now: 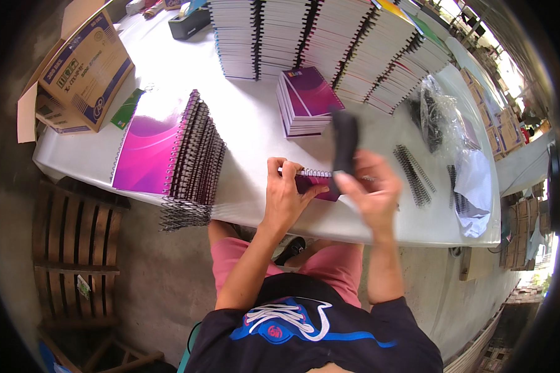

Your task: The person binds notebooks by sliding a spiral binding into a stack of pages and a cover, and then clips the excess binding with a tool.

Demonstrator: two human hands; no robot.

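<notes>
Near the table's front edge, my left hand (284,198) is closed on a small purple-covered notebook (325,194), fingers over its upper edge and thumb on its cover. A wire binding (317,173) runs along that edge. My right hand (376,189) grips a long black tool (346,138), smeared by motion, upright over the notebook's right end; its kind is unclear. Beyond my hands sits a stack of purple-covered booklets (311,93). To the left lies a pile of purple spiral notebooks (146,155), their black bindings facing right.
Tall stacks of spiral-bound books (280,37) line the back. An open cardboard box (84,74) stands far left, near a black tape dispenser (190,23). At right lie loose black binding coils (414,174), clear plastic (442,115) and a white bag (473,189). A wooden chair (74,242) stands left.
</notes>
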